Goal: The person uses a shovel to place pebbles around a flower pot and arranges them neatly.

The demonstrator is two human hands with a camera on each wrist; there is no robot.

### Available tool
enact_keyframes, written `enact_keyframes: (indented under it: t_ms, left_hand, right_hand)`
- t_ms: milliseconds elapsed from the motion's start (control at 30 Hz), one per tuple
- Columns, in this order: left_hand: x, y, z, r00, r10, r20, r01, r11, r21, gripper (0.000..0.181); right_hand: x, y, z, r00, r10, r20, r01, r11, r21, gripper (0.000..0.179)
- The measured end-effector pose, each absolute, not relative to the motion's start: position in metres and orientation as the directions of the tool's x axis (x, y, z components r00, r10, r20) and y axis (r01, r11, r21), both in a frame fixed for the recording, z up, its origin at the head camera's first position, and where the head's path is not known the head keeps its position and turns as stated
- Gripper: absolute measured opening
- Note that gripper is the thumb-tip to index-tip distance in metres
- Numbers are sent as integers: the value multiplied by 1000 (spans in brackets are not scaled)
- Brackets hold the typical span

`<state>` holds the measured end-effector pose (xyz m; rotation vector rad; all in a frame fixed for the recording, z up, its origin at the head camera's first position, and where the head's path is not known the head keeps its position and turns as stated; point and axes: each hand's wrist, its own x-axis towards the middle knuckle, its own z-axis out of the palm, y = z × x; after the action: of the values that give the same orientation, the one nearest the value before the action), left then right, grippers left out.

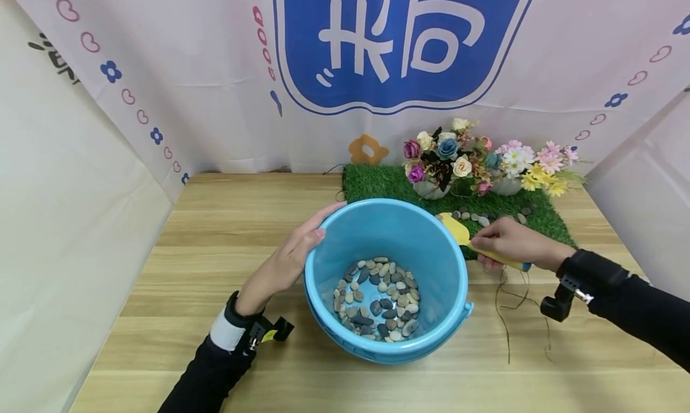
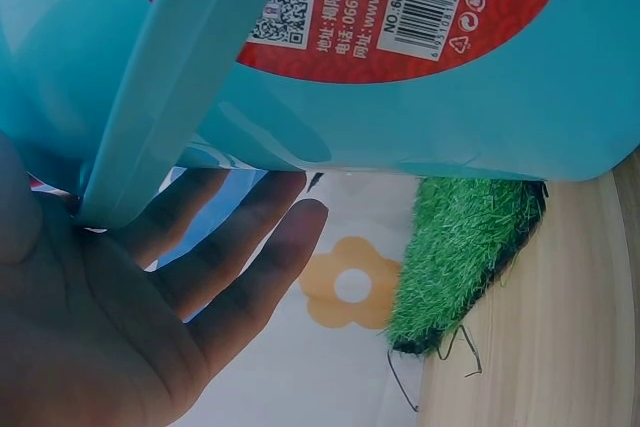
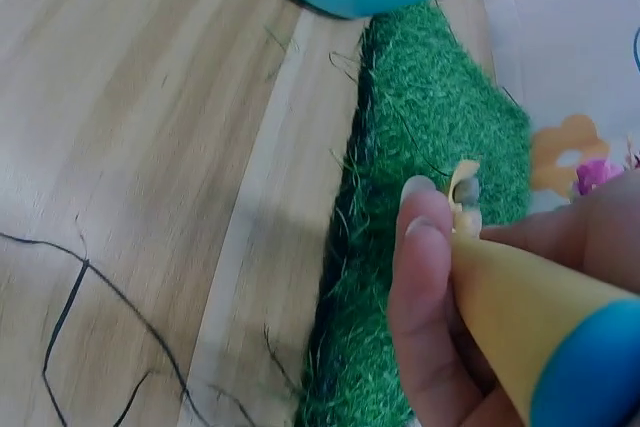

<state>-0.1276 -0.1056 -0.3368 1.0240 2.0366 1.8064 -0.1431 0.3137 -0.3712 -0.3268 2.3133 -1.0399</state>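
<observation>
A light-blue bucket (image 1: 385, 227) stands on the table, with many grey and tan pebbles (image 1: 401, 302) over its bottom. My left hand (image 1: 288, 260) holds the bucket at its left rim, the thumb over the edge; its fingers (image 2: 250, 247) lie by the outer wall, near the bucket's handle (image 2: 165, 97). To the right of the bucket my right hand (image 1: 509, 242) grips a small yellow shovel (image 1: 455, 227) by its blue-ended handle. The scoop is beside the bucket's right rim, above the grass mat (image 1: 372, 182). A few stones (image 3: 466, 192) show in the scoop.
More pebbles (image 1: 477, 217) lie in a row on the mat. Behind them stand two pots of artificial flowers (image 1: 447, 155). Loose dark strings (image 1: 507, 317) lie on the wooden table (image 1: 226, 221) at the right. A printed cloth (image 1: 215, 102) hangs at the back.
</observation>
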Motion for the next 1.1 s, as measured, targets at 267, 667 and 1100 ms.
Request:
enact_keyframes:
  t_ms: [267, 667, 1100]
  left_hand:
    - [-130, -105, -341, -718, 632, 292, 361, -20, 932, 47]
    - [-127, -106, -335, -717, 634, 290, 365, -13, 931, 47]
    - [-127, -107, -334, -721, 631, 286, 361, -11, 932, 47]
  right_hand:
    - [-146, 299, -367, -810, -418, -412, 3, 699, -715, 28]
    - [-158, 276, -359, -790, -359, -497, 108, 717, -689, 28]
    - [-181, 261, -342, -705, -375, -602, 141, 758, -637, 32]
